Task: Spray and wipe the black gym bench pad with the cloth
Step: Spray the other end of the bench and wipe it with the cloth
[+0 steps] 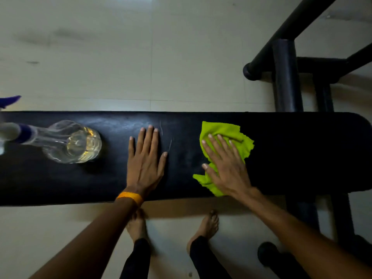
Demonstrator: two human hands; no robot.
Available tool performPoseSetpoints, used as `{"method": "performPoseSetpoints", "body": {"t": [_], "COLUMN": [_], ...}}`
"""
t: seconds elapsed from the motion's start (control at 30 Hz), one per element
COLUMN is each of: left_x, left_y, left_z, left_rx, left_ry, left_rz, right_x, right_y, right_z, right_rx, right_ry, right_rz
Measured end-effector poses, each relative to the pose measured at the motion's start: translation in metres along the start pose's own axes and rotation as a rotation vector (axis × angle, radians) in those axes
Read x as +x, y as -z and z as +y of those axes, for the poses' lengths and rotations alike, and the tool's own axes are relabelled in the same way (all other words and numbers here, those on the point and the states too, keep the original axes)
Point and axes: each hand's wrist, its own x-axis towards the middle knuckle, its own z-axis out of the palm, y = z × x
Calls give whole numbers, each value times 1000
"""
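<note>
The black gym bench pad [302, 154] runs across the view from left to right. A lime-green cloth [223, 131] lies crumpled on its right half, and my right hand [225, 166] presses flat on it with fingers spread. My left hand [146, 160], with an orange band at the wrist, rests flat and empty on the middle of the pad. A clear spray bottle [74, 141] with yellowish liquid and a purple-white head stands on the pad at the left, apart from both hands.
The black metal frame [285, 77] of the bench rises behind the pad at the right. Its legs [342, 218] stand at the near right. My bare feet [207, 224] are on the pale tiled floor [100, 57] just below the pad's near edge.
</note>
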Motion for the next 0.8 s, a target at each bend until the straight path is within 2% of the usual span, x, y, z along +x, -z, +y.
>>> {"method": "performPoseSetpoints", "body": {"t": [0.07,0.13,0.2,0.23,0.3,0.37,0.43,0.5,0.53,0.57,0.63,0.7,0.8], "left_x": [-11,-17,-18,-17,-17,-18,-18,-18,-17,-18,-17,-18,-19], "left_y": [4,5,3,3,2,2,1,0,-1,-1,-1,0,0], "left_z": [-20,-29,-30,-29,-28,-30,-31,-31,-31,-31,-30,-30,-31], "left_rx": [20,30,40,43,46,54,63,70,74,75,69,66,62], "left_ry": [12,-1,-5,-1,3,-1,-5,-5,-5,-6,-11,-13,-12], "left_rz": [16,18,7,-2,-13,-8,-1,1,1,-2,-9,-16,-14], "right_x": [32,45,33,20,-10,-24,3,50,73,89,93,68,23], "right_y": [7,8,0,-5,-14,-20,-16,-5,1,5,5,-3,-5], "right_z": [24,24,-6,-28,-72,-95,-82,-54,-41,-33,-35,-59,-91], "right_rx": [-67,-85,-32,-3,37,56,60,-41,-85,-108,-99,-91,-42], "right_ry": [-93,-319,-486,-512,-419,-223,40,279,294,225,-34,-195,-160], "right_rz": [22,64,131,148,116,36,-27,-61,-74,-70,-33,5,-49]}}
